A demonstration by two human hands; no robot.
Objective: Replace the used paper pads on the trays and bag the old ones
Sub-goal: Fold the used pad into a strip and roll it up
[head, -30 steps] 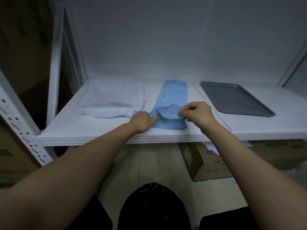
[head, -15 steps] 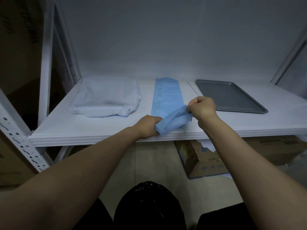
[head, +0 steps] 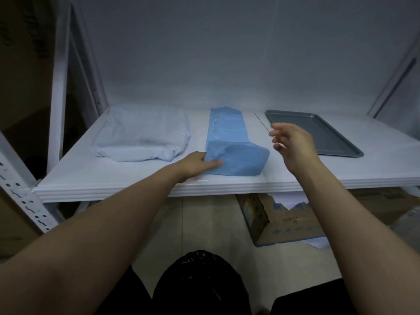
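**Left hand** [head: 195, 163]: pinches the near-left corner of the pad, thumb on top, resting on the shelf.

**Right hand** [head: 293, 144]: raised off the shelf, fingers loosely spread, holding nothing. It is just right of the pad and in front of the tray.

**Pad** [head: 229, 137]: blue and folded into a long strip that runs away from the hands. The near end is puffed up and partly opened.

**Step in hand, as judged:** opening a fresh pad to line the tray.
- Keep the left pinch firm as an anchor.
- Bring the right hand back to the loose right edge and take a single layer only.
- Draw the edge outward and low, so the thin sheet unfolds flat rather than bunching or tearing.

**Tray** [head: 322, 130]: grey, shallow and bare, beyond the right hand and apart from the pad.

**White bundle** [head: 143, 135]: soft and crumpled, left of the left hand. I cannot tell what it contains.

**Shelf** [head: 113, 176]: white and smooth with a ridged front lip, on a rack with a punched white post [head: 22, 196].

**Black bag** [head: 200, 283]: on the floor below the hands, between the knees.

**Box** [head: 281, 223]: torn cardboard, under the shelf to the right.

**Room:** dim, with a plain pale wall behind.
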